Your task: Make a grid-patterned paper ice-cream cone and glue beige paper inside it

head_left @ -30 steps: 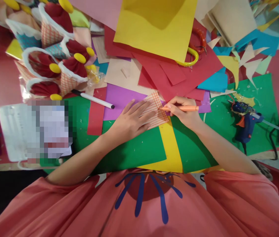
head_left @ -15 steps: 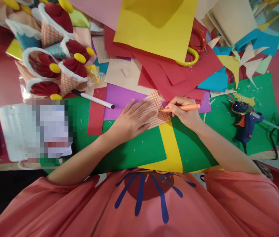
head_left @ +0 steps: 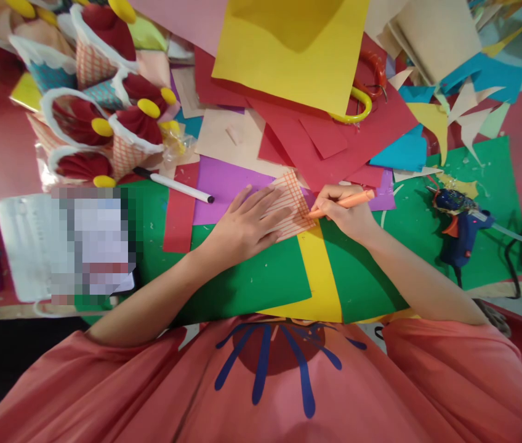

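The person's right hand (head_left: 346,212) pinches an orange pen (head_left: 357,198) between thumb and fingers, its tip at the right edge of the lined paper (head_left: 294,206). The left hand (head_left: 252,224) grips nothing; it lies spread over the left part of that paper, apparently pinning it. The paper rests across a purple sheet (head_left: 219,184) and a green sheet (head_left: 252,277), with a yellow strip (head_left: 321,271) running from its lower right corner toward the person.

Over the last second the pen tip has slid down along the paper's right edge, toward the person, and the pen's rear end has lifted slightly; the left hand and paper have stayed put. This looks like one more cross line being drawn, since crossed lines show only on the paper's right side.

Left of the paper lie a white marker (head_left: 182,187) and, farther off, decorated cones (head_left: 129,154); well to its right is a glue gun (head_left: 461,240).

The left hand hides much of the paper, and the newest stroke is too fine to make out. Beyond the paper, a yellow sheet (head_left: 289,61) partly covers scissors (head_left: 360,109). A phone (head_left: 104,240) far left is pixelated.
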{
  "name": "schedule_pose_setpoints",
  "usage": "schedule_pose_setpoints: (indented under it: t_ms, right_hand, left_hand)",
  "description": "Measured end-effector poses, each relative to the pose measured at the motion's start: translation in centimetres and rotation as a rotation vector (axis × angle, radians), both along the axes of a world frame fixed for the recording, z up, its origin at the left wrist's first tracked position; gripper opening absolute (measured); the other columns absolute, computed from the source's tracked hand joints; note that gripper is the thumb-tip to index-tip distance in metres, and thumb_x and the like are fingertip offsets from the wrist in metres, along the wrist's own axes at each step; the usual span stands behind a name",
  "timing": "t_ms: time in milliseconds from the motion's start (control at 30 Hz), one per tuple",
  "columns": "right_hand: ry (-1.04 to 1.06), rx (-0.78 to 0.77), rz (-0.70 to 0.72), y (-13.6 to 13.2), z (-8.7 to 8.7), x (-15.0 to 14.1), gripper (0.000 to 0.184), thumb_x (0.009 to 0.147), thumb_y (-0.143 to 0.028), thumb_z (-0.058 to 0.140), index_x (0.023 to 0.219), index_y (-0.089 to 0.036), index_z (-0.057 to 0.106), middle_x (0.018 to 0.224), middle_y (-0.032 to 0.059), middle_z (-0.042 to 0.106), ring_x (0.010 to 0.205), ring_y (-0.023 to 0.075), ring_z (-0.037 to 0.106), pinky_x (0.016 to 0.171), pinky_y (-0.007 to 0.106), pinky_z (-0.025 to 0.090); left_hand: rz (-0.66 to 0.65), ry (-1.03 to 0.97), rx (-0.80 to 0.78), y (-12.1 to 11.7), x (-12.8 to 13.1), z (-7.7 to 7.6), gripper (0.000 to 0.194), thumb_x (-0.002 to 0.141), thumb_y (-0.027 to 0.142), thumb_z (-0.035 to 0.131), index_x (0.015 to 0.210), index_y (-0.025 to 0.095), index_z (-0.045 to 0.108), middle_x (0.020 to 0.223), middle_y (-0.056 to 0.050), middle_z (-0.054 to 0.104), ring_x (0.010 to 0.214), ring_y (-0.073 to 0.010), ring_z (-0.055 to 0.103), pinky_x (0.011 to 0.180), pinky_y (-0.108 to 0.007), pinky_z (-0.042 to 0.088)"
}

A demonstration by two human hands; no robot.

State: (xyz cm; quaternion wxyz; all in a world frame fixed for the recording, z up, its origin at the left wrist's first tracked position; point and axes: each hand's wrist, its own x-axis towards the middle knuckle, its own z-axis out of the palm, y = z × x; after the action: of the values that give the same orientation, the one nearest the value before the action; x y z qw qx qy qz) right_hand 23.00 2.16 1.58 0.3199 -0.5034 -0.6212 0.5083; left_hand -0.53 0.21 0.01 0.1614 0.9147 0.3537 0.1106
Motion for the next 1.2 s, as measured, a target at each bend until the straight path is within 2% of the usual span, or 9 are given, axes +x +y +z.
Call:
schedule_pose_setpoints:
  t_ms: [133, 300, 467, 667, 767, 1200]
  right_hand:
    - [-0.007, -0.012, 0.013, 0.0, 0.1, -0.04, 0.021, 0.072, -0.025, 0.051, 0.052, -0.018, 0.054, 0.051, -0.0015, 0.057, 0.05, 0.0091, 0.048, 0.048, 0.024, 0.033]
    - [0.01, -0.004, -0.014, -0.04, 0.21, -0.13, 0.021, 0.073, -0.027, 0.052, 0.054, -0.018, 0.057, 0.052, -0.0015, 0.058, 0.049, 0.0085, 0.047, 0.049, 0.024, 0.035]
    - [-0.019, -0.024, 0.047, -0.09, 0.08, -0.03, 0.021, 0.07, -0.025, 0.05, 0.049, -0.019, 0.051, 0.051, -0.0015, 0.057, 0.05, 0.0092, 0.048, 0.048, 0.023, 0.033]
    - [-0.011, -0.002, 0.006, -0.14, -0.04, -0.1, 0.021, 0.07, -0.026, 0.05, 0.051, -0.019, 0.053, 0.051, -0.0007, 0.057, 0.05, 0.0095, 0.047, 0.048, 0.023, 0.033]
    - [-0.006, -0.014, 0.046, -0.13, 0.02, -0.05, 0.021, 0.07, -0.026, 0.05, 0.05, -0.019, 0.051, 0.05, -0.0006, 0.057, 0.049, 0.0096, 0.047, 0.047, 0.023, 0.031]
    - [-0.024, -0.044, 0.069, -0.11, 0.19, -0.1, 0.022, 0.067, -0.029, 0.05, 0.048, -0.019, 0.05, 0.049, -0.0003, 0.058, 0.048, 0.0095, 0.046, 0.047, 0.023, 0.029]
  left_hand:
    - [-0.003, 0.007, 0.029, -0.01, 0.0, -0.07, 0.038, 0.096, 0.033, 0.044, 0.132, 0.023, 0.055, 0.146, -0.013, 0.049, 0.138, -0.0301, 0.044, 0.113, -0.057, 0.033]
    - [0.007, 0.008, -0.006, -0.02, 0.07, 0.14, 0.038, 0.096, 0.031, 0.046, 0.132, 0.023, 0.056, 0.148, -0.013, 0.047, 0.139, -0.0297, 0.042, 0.115, -0.057, 0.031]
    - [0.011, -0.006, -0.031, -0.01, 0.05, 0.14, 0.039, 0.095, 0.031, 0.048, 0.133, 0.024, 0.054, 0.148, -0.012, 0.046, 0.14, -0.0295, 0.04, 0.116, -0.058, 0.029]
    - [0.0, 0.003, 0.016, -0.02, 0.02, 0.04, 0.039, 0.096, 0.031, 0.046, 0.133, 0.022, 0.054, 0.147, -0.013, 0.047, 0.139, -0.0303, 0.042, 0.114, -0.057, 0.032]
    - [-0.01, -0.006, 0.044, -0.01, 0.02, 0.03, 0.038, 0.096, 0.032, 0.046, 0.132, 0.022, 0.055, 0.146, -0.014, 0.049, 0.138, -0.0307, 0.044, 0.113, -0.056, 0.034]
    - [0.011, 0.006, -0.02, 0.03, 0.11, 0.15, 0.039, 0.096, 0.034, 0.045, 0.132, 0.024, 0.055, 0.147, -0.012, 0.048, 0.139, -0.0297, 0.041, 0.115, -0.057, 0.03]
